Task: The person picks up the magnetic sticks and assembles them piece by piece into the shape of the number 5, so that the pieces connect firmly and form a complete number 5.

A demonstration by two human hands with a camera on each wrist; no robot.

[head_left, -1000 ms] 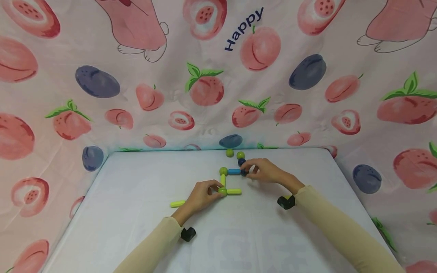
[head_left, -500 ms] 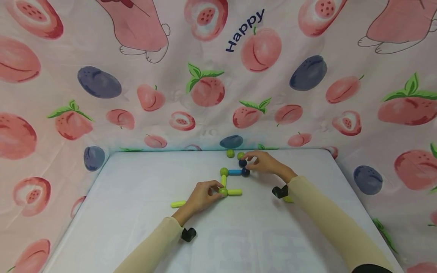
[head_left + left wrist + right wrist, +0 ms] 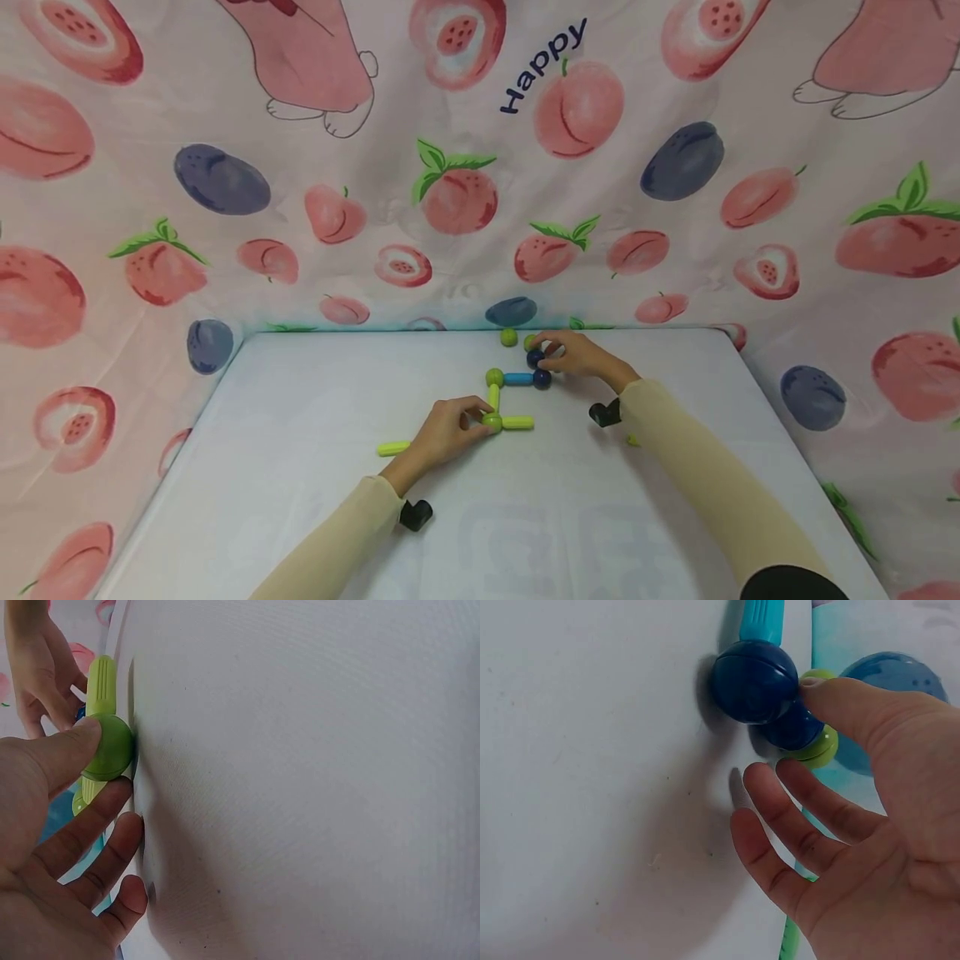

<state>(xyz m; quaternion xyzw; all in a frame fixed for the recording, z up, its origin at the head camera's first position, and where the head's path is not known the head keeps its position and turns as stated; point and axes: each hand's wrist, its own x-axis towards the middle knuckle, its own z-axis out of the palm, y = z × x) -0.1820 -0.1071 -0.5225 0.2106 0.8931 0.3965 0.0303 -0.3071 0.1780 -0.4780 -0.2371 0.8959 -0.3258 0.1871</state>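
**Right hand shifts back to the loose balls**

The right hand [image 3: 577, 357] has left the blue rod's [image 3: 517, 379] end ball [image 3: 542, 379] and now touches a second dark blue ball [image 3: 534, 358] behind it, fingers [image 3: 832, 705] relaxed, seemingly not yet gripping. The left hand [image 3: 448, 429] still pinches the green corner ball [image 3: 491, 422] on the counter [image 3: 300, 467], steadying the rod frame. Another joint looks likely next.

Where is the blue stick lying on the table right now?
In the head view the blue stick lies near the table's far edge, joining a green ball on its left to a dark blue ball beside the right hand.
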